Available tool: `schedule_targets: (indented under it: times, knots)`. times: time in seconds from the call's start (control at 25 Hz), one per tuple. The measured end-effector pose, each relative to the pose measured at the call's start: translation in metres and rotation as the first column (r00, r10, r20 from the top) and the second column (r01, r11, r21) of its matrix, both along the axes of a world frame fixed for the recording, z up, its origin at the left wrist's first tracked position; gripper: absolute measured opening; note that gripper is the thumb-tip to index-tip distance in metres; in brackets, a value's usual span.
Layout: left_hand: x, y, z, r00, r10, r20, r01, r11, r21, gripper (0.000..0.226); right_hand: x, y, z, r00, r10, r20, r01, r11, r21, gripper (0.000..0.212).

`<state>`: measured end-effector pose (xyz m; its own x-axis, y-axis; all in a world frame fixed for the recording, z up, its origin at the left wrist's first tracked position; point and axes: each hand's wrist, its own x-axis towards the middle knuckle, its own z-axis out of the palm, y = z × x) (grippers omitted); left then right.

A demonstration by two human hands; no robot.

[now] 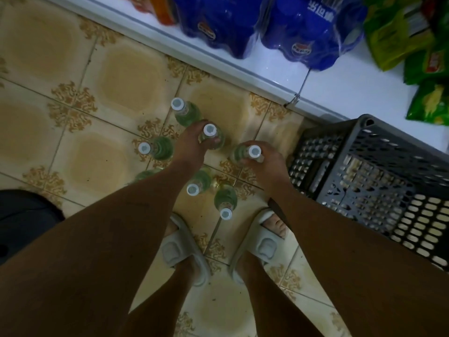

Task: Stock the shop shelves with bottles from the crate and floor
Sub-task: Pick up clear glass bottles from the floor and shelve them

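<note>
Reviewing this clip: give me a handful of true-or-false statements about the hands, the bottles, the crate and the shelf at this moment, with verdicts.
1. The left hand grips a white-capped bottle. True.
2. The right hand holds nothing. False: it grips the neck of another bottle.
3. Other bottles stand on the tiled floor, such as one beyond the left hand. True.
4. The dark crate is full of bottles. False: no bottles show in it; the floor shows through its holes.
5. The white shelf carries blue shrink-wrapped packs. True.
</note>
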<state>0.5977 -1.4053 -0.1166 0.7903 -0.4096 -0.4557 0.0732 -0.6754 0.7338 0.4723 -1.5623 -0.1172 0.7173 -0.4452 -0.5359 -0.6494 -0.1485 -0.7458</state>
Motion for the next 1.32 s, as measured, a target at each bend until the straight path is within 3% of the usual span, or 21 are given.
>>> schedule_targets:
  times: [0.16,0.48,0.64,0.8,0.84,1.0,1.12,1.32]
  knots:
    - [0.008,0.004,0.033,0.999,-0.033,-0.020,0.033,0.999,-0.002,0.047,0.005,-0.007,0.036,0.999,0.043,-0.005,-0.043,0.998,-0.037,0.036]
    - [0.016,-0.006,0.126,0.994,-0.105,-0.033,0.102,0.990,-0.098,0.021,0.016,-0.022,0.133,0.992,0.119,0.035,-0.115,0.989,-0.091,0.032]
    - [0.038,-0.026,0.181,0.989,-0.147,-0.017,0.143,0.978,-0.152,0.019,0.021,-0.033,0.184,0.985,0.155,0.073,-0.149,0.986,-0.076,0.027]
    - [0.058,-0.047,0.235,0.972,-0.232,0.030,0.233,0.947,-0.222,0.016,0.030,-0.041,0.234,0.986,0.143,0.089,-0.136,0.987,-0.083,0.058]
    - [0.063,-0.052,0.248,0.970,-0.239,0.047,0.243,0.941,-0.235,0.020,0.034,-0.043,0.246,0.984,0.137,0.112,-0.125,0.986,-0.108,0.061]
    - [0.083,-0.078,0.302,0.960,-0.226,0.164,0.267,0.915,-0.302,0.027,0.049,-0.055,0.303,0.956,0.016,0.293,0.046,0.978,-0.204,0.032]
    - [0.100,-0.101,0.351,0.934,-0.212,0.289,0.291,0.919,-0.266,0.022,0.062,-0.069,0.352,0.922,0.015,0.386,0.123,0.936,-0.330,0.033]
    - [0.115,-0.149,0.442,0.853,-0.135,0.503,0.320,0.897,-0.303,0.032,0.092,-0.101,0.441,0.832,0.041,0.553,0.311,0.792,-0.525,0.033]
